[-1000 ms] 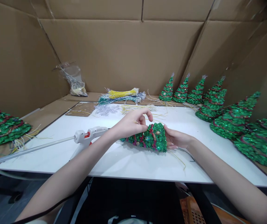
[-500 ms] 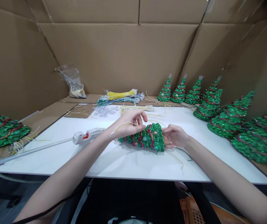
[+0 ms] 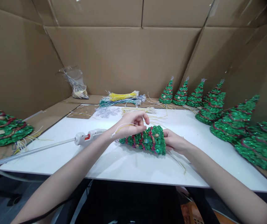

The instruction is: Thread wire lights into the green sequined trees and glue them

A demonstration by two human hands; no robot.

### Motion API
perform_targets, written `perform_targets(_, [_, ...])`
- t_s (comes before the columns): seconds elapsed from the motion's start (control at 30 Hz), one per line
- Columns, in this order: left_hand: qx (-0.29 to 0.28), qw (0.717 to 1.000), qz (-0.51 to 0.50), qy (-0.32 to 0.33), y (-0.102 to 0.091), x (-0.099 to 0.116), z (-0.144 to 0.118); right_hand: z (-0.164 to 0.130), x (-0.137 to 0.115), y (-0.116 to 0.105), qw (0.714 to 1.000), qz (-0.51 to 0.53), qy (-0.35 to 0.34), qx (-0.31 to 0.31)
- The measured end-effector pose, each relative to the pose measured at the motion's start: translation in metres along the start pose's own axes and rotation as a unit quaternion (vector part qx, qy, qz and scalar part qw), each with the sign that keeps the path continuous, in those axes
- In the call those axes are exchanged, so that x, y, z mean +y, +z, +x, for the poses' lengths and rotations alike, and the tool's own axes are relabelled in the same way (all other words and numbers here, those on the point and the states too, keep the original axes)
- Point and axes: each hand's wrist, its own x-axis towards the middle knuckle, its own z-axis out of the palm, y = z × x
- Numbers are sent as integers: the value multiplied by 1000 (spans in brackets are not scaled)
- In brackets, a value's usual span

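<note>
- A thin yellow strand (image 3: 124, 126) is pinched between the thumb and fingertips of the left hand (image 3: 131, 124), just above centre frame.
- The wide base of a green sequinned tree (image 3: 148, 140), laid on its side at centre frame, is cupped by the right hand (image 3: 174, 141); whether its fingers are curled or spread cannot be told.
- The tree is rested on a white board (image 3: 133, 165).
- A white glue gun (image 3: 88, 137) is seen left of centre.
- Finished trees (image 3: 217, 107) are lined up along the right edge.
- Wire bundles (image 3: 121, 97) are laid at upper centre.
</note>
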Motion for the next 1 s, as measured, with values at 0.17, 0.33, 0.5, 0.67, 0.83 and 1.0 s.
perform_targets(0.17, [-2, 1000, 0, -5, 0, 1, 0, 3, 0, 6, 999, 18, -2, 32])
perform_targets(0.33, [-1, 1000, 7, -12, -1, 2, 0, 3, -1, 9, 998, 14, 3, 53])
perform_targets(0.5, [-6, 999, 30, -14, -2, 2, 1, 3, 0, 10, 998, 0, -4, 66])
perform_targets(0.67, [5, 997, 77, -3, -2, 0, -3, 4, 1, 10, 997, 10, -4, 78])
perform_targets(0.83, [15, 992, 126, 8, 0, -4, -13, 4, 4, 11, 996, 25, -9, 82])
perform_targets(1.0, [23, 971, 232, 54, 1, -5, -17, 4, 4, 11, 996, 27, -18, 82])
